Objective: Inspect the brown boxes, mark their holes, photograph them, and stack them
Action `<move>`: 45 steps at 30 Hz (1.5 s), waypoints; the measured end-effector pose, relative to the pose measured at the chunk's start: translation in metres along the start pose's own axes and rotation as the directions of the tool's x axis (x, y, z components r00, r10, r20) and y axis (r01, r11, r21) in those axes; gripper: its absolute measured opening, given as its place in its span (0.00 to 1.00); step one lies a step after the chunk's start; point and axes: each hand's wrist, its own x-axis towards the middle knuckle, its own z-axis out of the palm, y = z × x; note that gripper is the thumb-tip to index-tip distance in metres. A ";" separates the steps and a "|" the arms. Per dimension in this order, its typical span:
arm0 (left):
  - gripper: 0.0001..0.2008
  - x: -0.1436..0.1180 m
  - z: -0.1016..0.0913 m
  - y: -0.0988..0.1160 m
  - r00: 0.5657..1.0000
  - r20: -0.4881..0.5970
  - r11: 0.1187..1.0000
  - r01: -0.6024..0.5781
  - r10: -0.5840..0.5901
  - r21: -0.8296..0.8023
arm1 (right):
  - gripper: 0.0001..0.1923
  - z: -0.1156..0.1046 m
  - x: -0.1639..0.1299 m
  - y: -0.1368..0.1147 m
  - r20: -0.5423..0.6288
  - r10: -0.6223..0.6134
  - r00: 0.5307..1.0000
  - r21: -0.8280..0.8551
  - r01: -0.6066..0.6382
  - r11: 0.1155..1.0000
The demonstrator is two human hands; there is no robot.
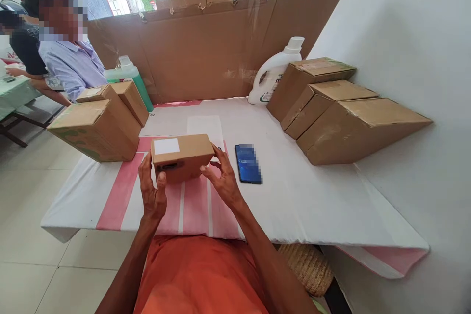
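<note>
A small brown cardboard box with a white label on top sits near the front of the table, held between both hands. My left hand grips its left front corner with the thumb up against the front face. My right hand holds the right end, fingers spread along the side. The box rests on or just above the white and pink tablecloth. A blue phone lies flat just right of my right hand.
Three cardboard boxes are lined up along the right wall, two more stand at left. A white jug and a green bottle stand before a cardboard screen. Seated people are at far left.
</note>
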 end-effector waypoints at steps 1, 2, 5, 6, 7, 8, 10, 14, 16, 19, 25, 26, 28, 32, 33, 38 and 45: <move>0.33 0.005 0.003 -0.007 0.999 -0.001 0.998 0.052 -0.052 -0.026 | 0.34 0.007 0.007 0.006 0.038 0.032 0.999 0.027 -0.033 0.999; 0.35 0.011 0.005 -0.013 0.995 0.001 0.993 0.101 -0.101 -0.056 | 0.33 0.014 0.013 0.012 0.082 0.062 0.995 0.057 -0.067 0.996; 0.41 0.028 0.009 -0.030 0.982 0.015 0.976 0.189 -0.189 -0.108 | 0.29 0.036 0.024 0.024 0.168 0.135 0.977 0.096 -0.152 0.984; 0.41 0.033 0.009 -0.034 0.980 0.016 0.974 0.201 -0.200 -0.107 | 0.28 0.042 0.025 0.026 0.167 0.163 0.972 0.086 -0.179 0.980; 0.41 0.037 0.009 -0.037 0.978 0.015 0.973 0.207 -0.207 -0.102 | 0.28 0.045 0.024 0.028 0.154 0.192 0.969 0.068 -0.204 0.977; 0.40 0.040 0.009 -0.039 0.977 0.016 0.972 0.214 -0.213 -0.096 | 0.28 0.047 0.021 0.028 0.135 0.221 0.966 0.046 -0.229 0.972; 0.39 0.040 0.007 -0.039 0.971 0.040 0.968 0.237 -0.234 -0.079 | 0.29 0.042 0.011 0.028 0.122 0.265 0.957 0.016 -0.269 0.963; 0.42 0.018 0.003 -0.027 0.928 0.199 0.941 0.333 -0.315 -0.061 | 0.31 0.011 -0.018 0.020 0.151 0.363 0.920 -0.053 -0.359 0.932; 0.42 -0.003 0.002 -0.013 0.894 0.284 0.923 0.379 -0.348 -0.062 | 0.36 -0.006 -0.029 0.010 0.099 0.406 0.909 -0.065 -0.401 0.914; 0.40 -0.036 0.001 0.012 0.819 0.400 0.886 0.463 -0.411 -0.038 | 0.53 -0.018 -0.031 -0.010 -0.148 0.336 0.930 -0.145 -0.357 0.923; 0.40 -0.066 -0.026 0.045 0.763 0.387 0.833 0.552 -0.518 0.027 | 0.59 0.006 -0.020 -0.042 -0.141 0.326 0.935 -0.461 -0.353 0.814; 0.41 -0.065 -0.035 0.045 0.750 0.379 0.823 0.566 -0.541 0.055 | 0.56 0.015 -0.021 -0.045 -0.133 0.338 0.932 -0.486 -0.359 0.797; 0.43 -0.061 -0.054 0.044 0.727 0.350 0.797 0.592 -0.591 0.115 | 0.52 0.033 -0.026 -0.050 -0.109 0.350 0.930 -0.518 -0.354 0.779; 0.44 -0.048 -0.076 0.036 0.707 0.287 0.760 0.628 -0.646 0.165 | 0.42 0.061 -0.033 -0.059 -0.017 0.383 0.924 -0.591 -0.318 0.741; 0.45 -0.044 -0.076 0.034 0.723 0.274 0.771 0.617 -0.634 0.157 | 0.40 0.065 -0.034 -0.060 -0.008 0.382 0.924 -0.611 -0.307 0.730; 0.42 -0.021 -0.051 0.027 0.836 0.270 0.878 0.460 -0.478 0.134 | 0.41 0.048 -0.034 -0.055 0.005 0.347 0.938 -0.571 -0.282 0.771; 0.37 -0.024 -0.014 0.031 0.789 0.409 0.867 0.498 -0.459 0.011 | 0.24 -0.039 0.001 -0.006 -0.119 0.464 0.878 -0.545 -0.448 0.708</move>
